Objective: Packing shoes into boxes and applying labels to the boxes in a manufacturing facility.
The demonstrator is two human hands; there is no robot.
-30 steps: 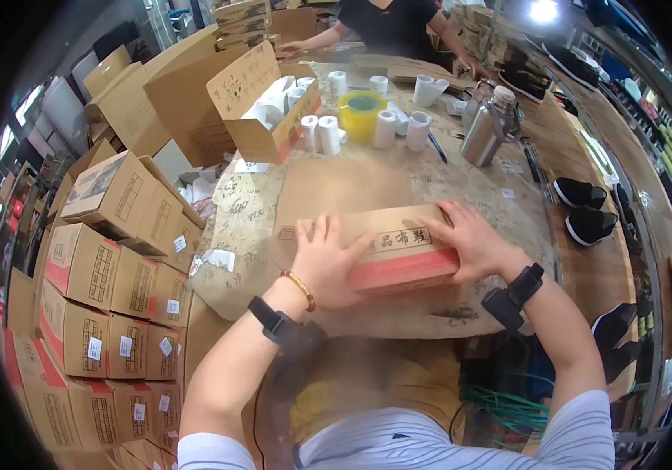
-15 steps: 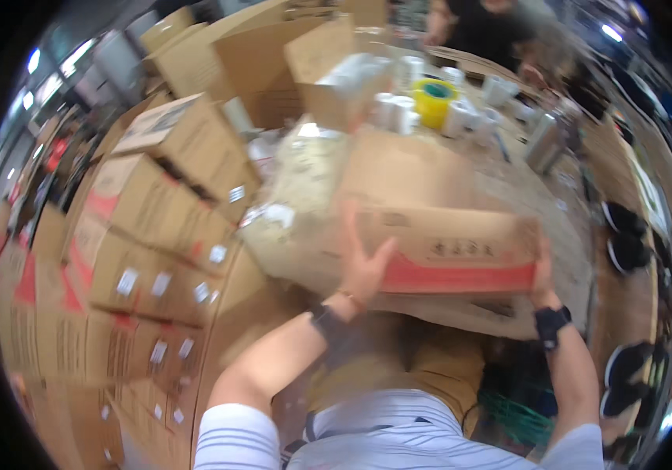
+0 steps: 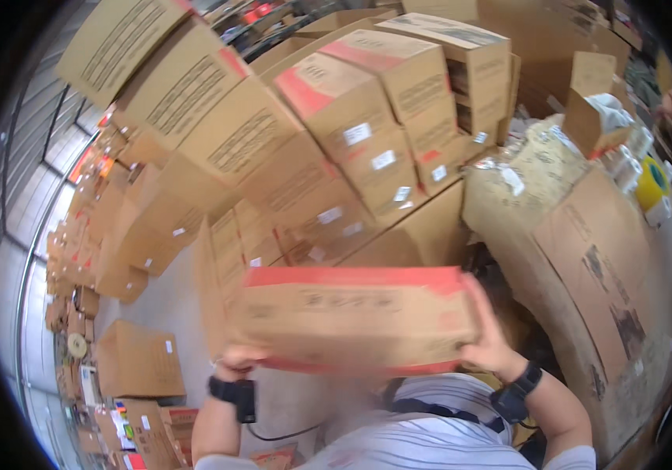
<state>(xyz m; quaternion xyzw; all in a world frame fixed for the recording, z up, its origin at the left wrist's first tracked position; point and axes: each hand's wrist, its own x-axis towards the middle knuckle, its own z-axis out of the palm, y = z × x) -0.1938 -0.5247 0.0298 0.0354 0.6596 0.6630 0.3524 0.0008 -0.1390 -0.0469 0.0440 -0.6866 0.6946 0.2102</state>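
A long brown cardboard box (image 3: 351, 317) with red bands along its edges is held up in front of my body. My left hand (image 3: 240, 359) grips its lower left end. At the opposite end my right hand (image 3: 489, 337) has its thumb low and its fingers reaching up along the side. Motion smears the box slightly, and its underside is hidden. Both wrists wear black bands. Just beyond the held box, stacked cartons (image 3: 324, 211) with white labels rise up.
A covered worktable (image 3: 508, 211) stands on the right, with a flattened cardboard sheet (image 3: 598, 274) and a yellow tape roll (image 3: 651, 184) on it. One carton (image 3: 140, 359) sits on the floor to the left. More boxes (image 3: 77, 258) are piled farther off.
My view has swung left from the worktable toward the stacked cartons. The box has come off the table with both hands, and its red band now faces up along the top edge.
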